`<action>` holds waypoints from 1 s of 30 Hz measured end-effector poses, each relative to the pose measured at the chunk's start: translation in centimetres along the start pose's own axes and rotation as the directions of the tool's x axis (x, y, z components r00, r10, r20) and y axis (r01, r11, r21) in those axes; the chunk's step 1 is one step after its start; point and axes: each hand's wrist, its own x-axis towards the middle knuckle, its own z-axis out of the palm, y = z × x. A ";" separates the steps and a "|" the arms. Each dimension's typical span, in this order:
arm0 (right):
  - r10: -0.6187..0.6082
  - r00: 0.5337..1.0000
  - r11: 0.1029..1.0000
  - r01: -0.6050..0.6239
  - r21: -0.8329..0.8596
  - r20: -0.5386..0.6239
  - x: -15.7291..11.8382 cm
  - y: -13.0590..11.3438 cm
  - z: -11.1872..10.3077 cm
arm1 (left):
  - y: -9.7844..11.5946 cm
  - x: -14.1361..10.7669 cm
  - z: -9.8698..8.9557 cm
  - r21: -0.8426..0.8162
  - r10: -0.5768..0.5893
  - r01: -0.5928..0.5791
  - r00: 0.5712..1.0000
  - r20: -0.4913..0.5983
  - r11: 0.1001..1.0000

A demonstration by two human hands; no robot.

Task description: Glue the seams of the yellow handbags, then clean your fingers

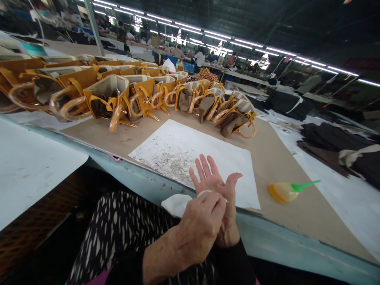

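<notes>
My left hand (202, 225) is closed on a white cloth (176, 205), part of which hangs out to the left. It presses the cloth against the lower palm of my right hand (212, 180). My right hand is turned palm up, fingers spread and thumb out to the side. Beneath it lies a white paper sheet (231, 154), its left half covered in dark smudges. To the right, a small plastic bottle (282, 192) with a green nozzle and yellow-orange liquid rests on its side.
Rows of mustard-yellow handbags (107, 95) with plastic-wrapped handles stand along the back of the table. Brown paper (264, 158) covers the tabletop. Dark fabric pieces (329, 146) are piled at the right. A white surface (38, 162) adjoins at left. Several people work far behind.
</notes>
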 end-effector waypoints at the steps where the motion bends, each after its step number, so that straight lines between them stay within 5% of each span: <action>1: 0.001 1.000 1.000 -0.001 0.005 -0.030 0.1 0.0 -0.2 | 0.1 -0.3 -0.1 0.148 0.089 -0.097 0.994 0.060 0.984; 3: 0.022 0.995 1.000 -0.020 0.022 -0.095 0.3 0.0 -0.7 | 0.2 -1.1 -0.3 0.333 0.176 -0.215 0.974 0.143 0.918; 8: 0.014 0.986 0.997 -0.002 0.077 -0.166 0.5 -0.3 -1.1 | 0.6 -2.6 -0.3 0.396 0.198 -0.276 0.954 0.226 0.876; 20: -0.006 0.990 1.000 0.008 0.018 -0.141 0.3 -0.3 -0.9 | -0.1 -0.6 0.4 0.318 0.061 -0.098 0.990 0.125 0.943; 30: -0.015 0.973 0.999 0.021 0.025 -0.230 0.2 -0.4 -0.9 | -0.3 -2.1 -0.1 0.397 0.156 -0.229 0.966 0.208 0.889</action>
